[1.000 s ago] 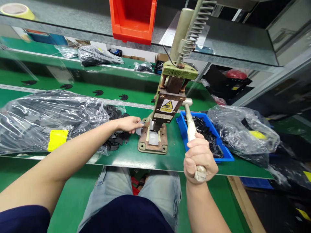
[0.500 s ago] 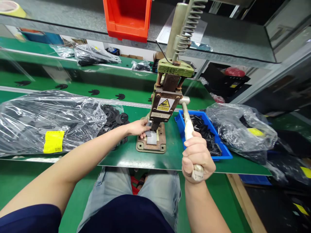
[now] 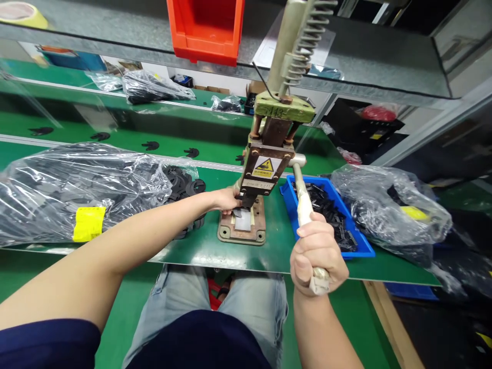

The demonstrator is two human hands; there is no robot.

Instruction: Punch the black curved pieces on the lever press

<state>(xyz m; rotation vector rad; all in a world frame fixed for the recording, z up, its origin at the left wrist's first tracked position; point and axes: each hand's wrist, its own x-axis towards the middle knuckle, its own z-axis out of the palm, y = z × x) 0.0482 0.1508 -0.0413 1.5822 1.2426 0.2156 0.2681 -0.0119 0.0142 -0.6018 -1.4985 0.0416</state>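
Note:
A green and brown hand press (image 3: 268, 169) stands on the green bench, its ram low over a base plate (image 3: 225, 233). At the left of the ram, my left hand (image 3: 227, 199) pinches a dark flat plastic part (image 3: 239, 210), mostly hidden by the fingers and the press. A pale metal strip (image 3: 243, 222) lies on the base in front of it. My right hand (image 3: 319, 254) is wrapped round the tape-covered end of the press lever (image 3: 305, 205), which slants down toward me.
Left of the press, a clear bag (image 3: 126, 179) spills dark curved parts (image 3: 182, 184). A blue tray (image 3: 369, 251) of small black pieces stands on the right beside another plastic bag (image 3: 388, 205). Overhead, a shelf holds an orange bin (image 3: 207, 48). Several dark parts lie on the green strip behind.
My left hand has pushed the dark part a little farther in under the ram, and the part has turned. My right hand stays on the lever. The whole view has shifted slightly.

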